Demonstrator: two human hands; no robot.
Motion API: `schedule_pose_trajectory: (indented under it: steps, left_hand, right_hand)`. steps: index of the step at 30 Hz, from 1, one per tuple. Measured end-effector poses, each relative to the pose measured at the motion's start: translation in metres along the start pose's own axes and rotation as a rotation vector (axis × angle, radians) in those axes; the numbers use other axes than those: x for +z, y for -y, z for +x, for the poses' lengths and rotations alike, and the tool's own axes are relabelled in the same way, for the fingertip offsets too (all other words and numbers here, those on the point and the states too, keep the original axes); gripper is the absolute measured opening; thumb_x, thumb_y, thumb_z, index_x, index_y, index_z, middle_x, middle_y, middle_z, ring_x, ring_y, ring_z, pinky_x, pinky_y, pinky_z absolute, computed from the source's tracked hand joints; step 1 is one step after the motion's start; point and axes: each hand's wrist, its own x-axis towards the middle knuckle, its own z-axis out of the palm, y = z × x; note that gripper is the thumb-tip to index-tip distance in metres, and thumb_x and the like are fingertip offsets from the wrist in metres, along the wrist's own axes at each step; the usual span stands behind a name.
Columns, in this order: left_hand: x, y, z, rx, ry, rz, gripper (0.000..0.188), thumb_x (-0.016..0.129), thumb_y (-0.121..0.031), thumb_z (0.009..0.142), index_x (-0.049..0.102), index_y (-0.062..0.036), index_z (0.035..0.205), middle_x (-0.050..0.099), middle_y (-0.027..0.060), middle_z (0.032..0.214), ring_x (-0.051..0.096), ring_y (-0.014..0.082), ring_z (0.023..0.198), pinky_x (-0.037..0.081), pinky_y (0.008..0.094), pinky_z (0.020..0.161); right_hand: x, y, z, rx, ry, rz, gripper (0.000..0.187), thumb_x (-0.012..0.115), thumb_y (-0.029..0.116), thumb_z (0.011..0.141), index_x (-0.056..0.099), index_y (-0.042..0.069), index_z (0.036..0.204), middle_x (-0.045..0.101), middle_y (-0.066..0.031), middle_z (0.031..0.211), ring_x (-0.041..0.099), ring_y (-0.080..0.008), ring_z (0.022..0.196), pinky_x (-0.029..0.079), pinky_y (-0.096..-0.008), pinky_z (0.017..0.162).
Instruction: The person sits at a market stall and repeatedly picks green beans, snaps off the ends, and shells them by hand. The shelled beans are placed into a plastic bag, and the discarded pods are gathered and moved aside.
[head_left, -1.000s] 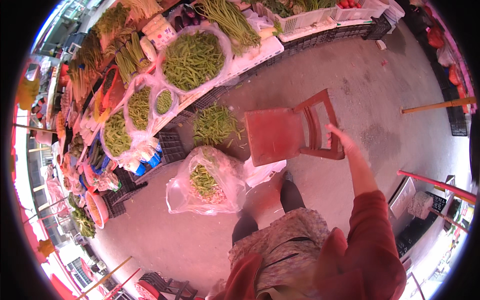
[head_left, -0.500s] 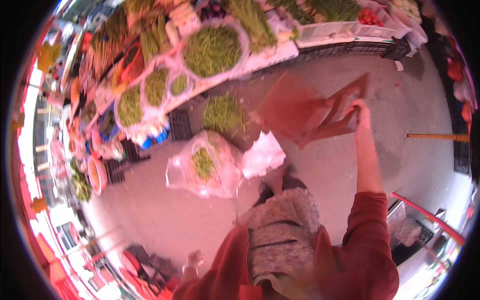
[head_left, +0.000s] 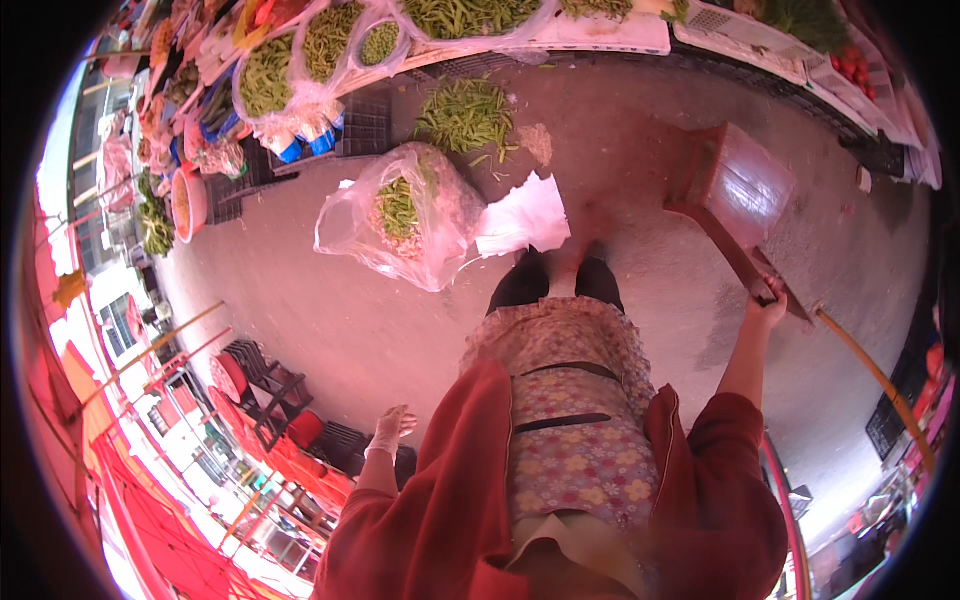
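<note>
My right hand (head_left: 768, 300) is closed round a brown wooden leg of a small stool (head_left: 748, 188). The stool hangs tilted over the floor, its shiny light top turned up, its far side blurred. My left hand (head_left: 393, 428) hangs empty at my side, fingers partly spread. Ahead of my feet lie a clear plastic bag (head_left: 455, 205) with green pods in it and a ragged white sheet (head_left: 528, 215) touching its right side. Beyond them a loose heap of green pods (head_left: 465, 117) lies on the floor.
A vegetable stall (head_left: 600, 36) runs along the far side, with dark crates (head_left: 362, 125) beneath its edge. A wooden pole (head_left: 870, 375) slants at the right. Stacked dark chairs (head_left: 262, 385) stand at the left, near a pink basin (head_left: 190, 203).
My right hand has come lower and nearer, and the stool has swung right and turned its shiny top up. The view has shifted, so more of my body shows.
</note>
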Motion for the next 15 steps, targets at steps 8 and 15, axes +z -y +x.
schedule_pose_trajectory:
  steps: [8, 15]
  left_hand:
    - [0.060, 0.014, 0.000, -0.018, 0.101, -0.137, 0.039, 0.056, -0.033, 0.094, 0.054, -0.0059, 0.122, 0.068, 0.0159, 0.099, 0.068, 0.0265, 0.089, 0.054, 0.0363, 0.074]
    - [0.121, -0.073, 0.081, 0.253, 0.039, -0.038, 0.057, 0.065, -0.034, 0.087, 0.048, -0.0026, 0.131, 0.066, 0.0149, 0.106, 0.064, 0.0203, 0.093, 0.052, 0.0334, 0.077]
  right_hand:
    - [0.019, -0.022, -0.051, 0.058, -0.113, -0.113, 0.057, 0.049, 0.058, 0.087, 0.056, 0.007, 0.112, 0.061, -0.0125, 0.109, 0.058, -0.0281, 0.099, 0.048, -0.0427, 0.088]
    - [0.055, -0.130, -0.103, 0.487, 0.112, -1.150, 0.056, 0.057, 0.045, 0.088, 0.051, 0.006, 0.127, 0.054, -0.0122, 0.122, 0.050, -0.0297, 0.112, 0.037, -0.0452, 0.099]
